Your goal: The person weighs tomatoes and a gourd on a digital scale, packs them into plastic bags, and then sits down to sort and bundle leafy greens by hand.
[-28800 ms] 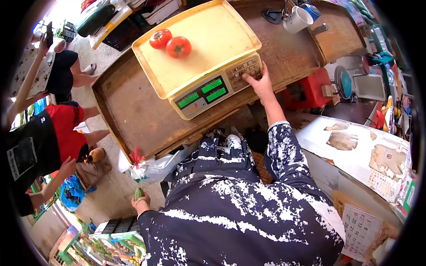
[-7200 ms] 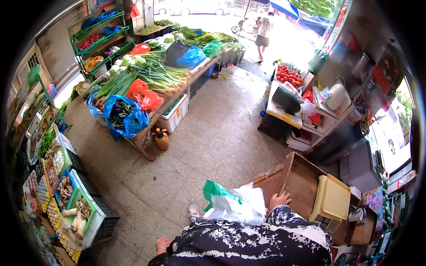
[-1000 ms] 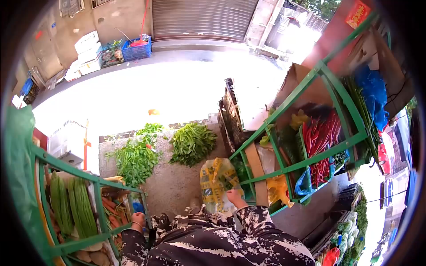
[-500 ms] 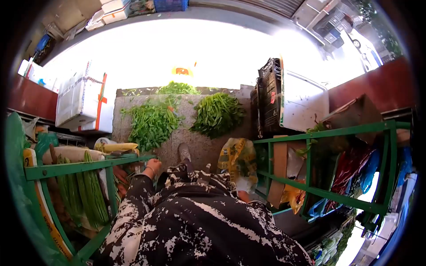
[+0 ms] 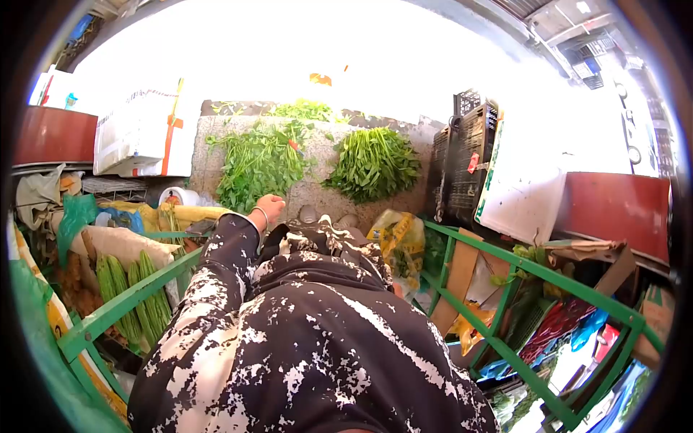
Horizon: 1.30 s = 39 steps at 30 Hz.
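Note:
My left hand [image 5: 268, 210], with a bracelet at its wrist, reaches past my body near the pile of leafy greens [image 5: 260, 167] on the ground. Its fingers look curled in, and nothing shows in them. Only a sliver of my right hand [image 5: 398, 290] appears beside my patterned jacket; its fingers are hidden. Next to it is a yellow printed plastic bag [image 5: 398, 238], and I cannot tell whether the hand touches it. A bundle of long-stemmed greens [image 5: 375, 164] lies to the right of the leafy pile. My shoes [image 5: 309, 214] point toward both piles.
Green metal racks [image 5: 137, 299] flank me, the left one with long ridged green gourds [image 5: 150, 289]. A white foam box [image 5: 141, 141] stands front left. Stacked black crates [image 5: 465, 162] and a white panel [image 5: 523, 187] are front right. A cardboard piece [image 5: 456, 278] sits in the right rack.
My left hand has moved forward, away from the end of the left green rack. I have stepped closer to the greens, and both shoes now show. The view has shifted.

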Each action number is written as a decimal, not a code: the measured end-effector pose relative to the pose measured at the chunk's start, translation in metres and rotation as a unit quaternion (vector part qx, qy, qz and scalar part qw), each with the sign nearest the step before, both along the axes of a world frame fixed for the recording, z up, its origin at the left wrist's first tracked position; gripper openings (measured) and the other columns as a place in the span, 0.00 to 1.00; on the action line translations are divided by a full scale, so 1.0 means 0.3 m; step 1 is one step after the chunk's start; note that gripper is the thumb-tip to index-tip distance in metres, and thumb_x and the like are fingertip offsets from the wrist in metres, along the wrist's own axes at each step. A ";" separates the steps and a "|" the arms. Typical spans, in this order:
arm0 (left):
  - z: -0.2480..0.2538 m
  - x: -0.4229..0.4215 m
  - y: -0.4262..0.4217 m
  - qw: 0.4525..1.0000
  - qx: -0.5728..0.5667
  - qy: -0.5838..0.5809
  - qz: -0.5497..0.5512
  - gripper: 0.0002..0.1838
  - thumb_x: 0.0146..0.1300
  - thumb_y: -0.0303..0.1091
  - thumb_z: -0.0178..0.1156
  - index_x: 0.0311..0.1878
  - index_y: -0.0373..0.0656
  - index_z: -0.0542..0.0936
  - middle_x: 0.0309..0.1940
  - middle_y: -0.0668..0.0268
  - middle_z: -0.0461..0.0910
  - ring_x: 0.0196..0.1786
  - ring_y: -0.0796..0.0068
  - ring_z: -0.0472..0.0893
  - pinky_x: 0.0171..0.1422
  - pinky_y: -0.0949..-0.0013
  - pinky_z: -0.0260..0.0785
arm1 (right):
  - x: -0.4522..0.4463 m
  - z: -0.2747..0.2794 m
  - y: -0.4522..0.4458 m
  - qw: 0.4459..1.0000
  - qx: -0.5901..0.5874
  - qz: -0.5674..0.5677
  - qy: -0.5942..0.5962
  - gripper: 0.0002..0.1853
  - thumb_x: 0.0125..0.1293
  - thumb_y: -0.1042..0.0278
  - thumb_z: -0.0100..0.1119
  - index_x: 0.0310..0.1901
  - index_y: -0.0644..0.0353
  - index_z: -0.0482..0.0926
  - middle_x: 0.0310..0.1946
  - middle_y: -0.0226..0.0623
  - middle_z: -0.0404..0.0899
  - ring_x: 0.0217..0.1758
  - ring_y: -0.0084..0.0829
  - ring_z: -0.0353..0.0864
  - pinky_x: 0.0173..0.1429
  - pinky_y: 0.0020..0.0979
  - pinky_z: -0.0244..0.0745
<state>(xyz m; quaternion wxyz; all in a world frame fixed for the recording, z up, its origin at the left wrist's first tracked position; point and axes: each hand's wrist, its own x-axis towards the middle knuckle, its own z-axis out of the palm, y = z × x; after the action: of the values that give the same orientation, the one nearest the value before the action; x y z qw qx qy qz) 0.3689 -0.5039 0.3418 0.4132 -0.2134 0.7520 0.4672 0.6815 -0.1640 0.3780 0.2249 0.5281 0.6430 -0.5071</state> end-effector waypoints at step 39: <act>-0.004 -1.389 0.032 0.961 0.045 -0.005 0.273 0.21 0.60 0.35 0.51 0.55 0.38 0.66 0.27 0.71 0.73 0.26 0.82 0.71 0.28 0.77 0.65 | -1.714 0.132 0.508 0.914 0.131 0.384 -0.016 0.14 0.58 0.63 0.50 0.42 0.61 0.77 0.34 0.39 0.79 0.36 0.30 0.78 0.41 0.28 0.70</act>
<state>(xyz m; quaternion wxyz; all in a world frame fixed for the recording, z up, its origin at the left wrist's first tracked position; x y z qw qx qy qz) -0.0479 -0.4943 0.3406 0.2827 -0.3942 0.6409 0.5950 0.1674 -0.0116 0.4174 0.3413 0.2733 0.8532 -0.2846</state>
